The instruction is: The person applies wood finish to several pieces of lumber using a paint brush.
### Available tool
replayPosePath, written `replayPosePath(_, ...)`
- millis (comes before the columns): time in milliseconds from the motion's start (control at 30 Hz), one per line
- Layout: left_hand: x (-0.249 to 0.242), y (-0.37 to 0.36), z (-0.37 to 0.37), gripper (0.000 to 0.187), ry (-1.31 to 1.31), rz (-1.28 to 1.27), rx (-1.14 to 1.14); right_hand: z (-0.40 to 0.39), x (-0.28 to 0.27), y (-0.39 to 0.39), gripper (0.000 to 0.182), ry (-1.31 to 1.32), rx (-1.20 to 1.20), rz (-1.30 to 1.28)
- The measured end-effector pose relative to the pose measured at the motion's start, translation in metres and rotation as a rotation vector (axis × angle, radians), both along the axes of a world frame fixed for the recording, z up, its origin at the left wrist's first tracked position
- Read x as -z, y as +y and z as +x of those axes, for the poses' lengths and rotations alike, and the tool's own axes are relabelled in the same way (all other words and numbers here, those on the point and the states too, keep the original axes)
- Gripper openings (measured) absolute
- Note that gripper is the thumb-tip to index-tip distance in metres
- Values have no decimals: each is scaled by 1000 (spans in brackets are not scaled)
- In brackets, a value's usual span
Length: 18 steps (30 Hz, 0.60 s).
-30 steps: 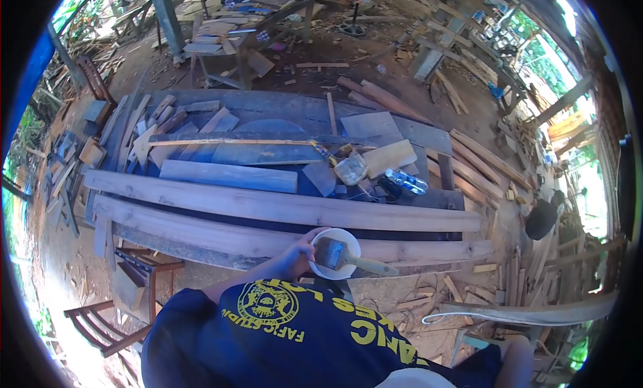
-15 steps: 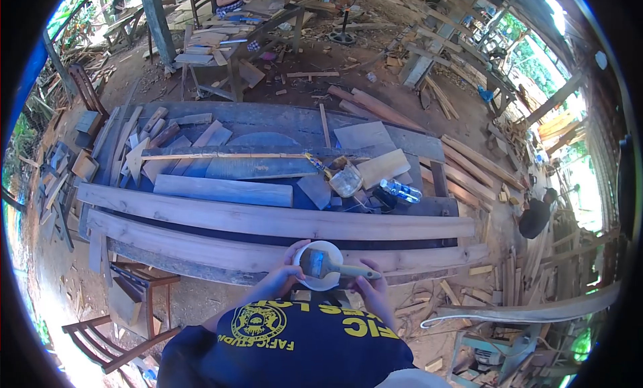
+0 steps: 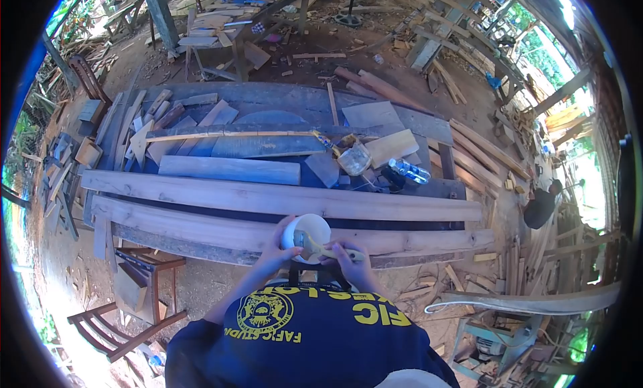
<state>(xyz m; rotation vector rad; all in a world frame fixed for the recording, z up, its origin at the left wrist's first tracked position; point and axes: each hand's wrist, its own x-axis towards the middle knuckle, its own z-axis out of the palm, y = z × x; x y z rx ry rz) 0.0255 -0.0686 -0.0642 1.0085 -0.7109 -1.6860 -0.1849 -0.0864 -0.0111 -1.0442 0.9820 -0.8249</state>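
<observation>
My left hand [image 3: 281, 246] is wrapped round the side of a white plastic cup [image 3: 312, 224], tilted so its mouth shows. My right hand [image 3: 345, 259] grips a paintbrush [image 3: 315, 246] with a pale handle. The brush head is down inside the cup, against its lower side. What the cup contains is hard to make out. Just beyond my hands, a long front plank [image 3: 194, 224] lies across the workbench. Behind it runs a second long plank [image 3: 281, 199], parallel, with a dark gap between them.
Loose boards, a plastic bottle [image 3: 408, 172] and a cut-open clear container [image 3: 355, 160] lie on the workbench [image 3: 268, 93]. A wooden chair [image 3: 127, 328] stands at the lower left. Wood scraps and a machine [image 3: 489, 344] are at the lower right. Someone crouches [image 3: 541, 207] at the far right.
The paintbrush has dipped from lying over the cup's mouth to head-down inside it. My hands and the cup have shifted slightly left and away from me. The view has tilted down a little.
</observation>
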Motion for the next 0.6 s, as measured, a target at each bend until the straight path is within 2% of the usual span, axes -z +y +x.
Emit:
replayPosePath(67, 10, 7, 15, 85, -122, -139, -68, -7, 1, -5, 24, -48, 42, 30)
replayPosePath(100, 20, 11, 25, 85, -121, -129, -78, -13, 0, -13, 24, -91, 82, 42)
replayPosePath(167, 42, 25, 50, 83, -229, 18, -261, -24, 8, -37, 26, -99, 224, -107)
replayPosePath(200, 43, 33, 62, 83, -231, 33, -269, -32, 16, -54, 21, -4, 280, -87)
replayPosePath(267, 41, 49, 85, 78, -304, 367, -513, -27, 42, -84, 16, 229, 340, -72)
replayPosePath(300, 42, 57, 95, 78, -312, 380, -509, -22, 55, -99, 17, 367, 344, -80)
replayPosePath(367, 42, 69, 106, 73, -322, 370, -630, 16, 78, -117, 23, 540, 188, -836)
replayPosePath(400, 35, 71, 105, 71, -287, 382, -646, 46, 79, -117, 22, 395, 85, -617)
replayPosePath(433, 34, 72, 104, 71, -294, 392, -630, 76, 81, -115, 20, 371, 16, -637)
replayPosePath(500, 33, 70, 99, 73, -236, 333, -636, 116, 64, -108, 20, 327, -153, -486)
replayPosePath(600, 33, 58, 81, 73, -255, 349, -574, 121, 112, -117, 14, 246, -100, -492)
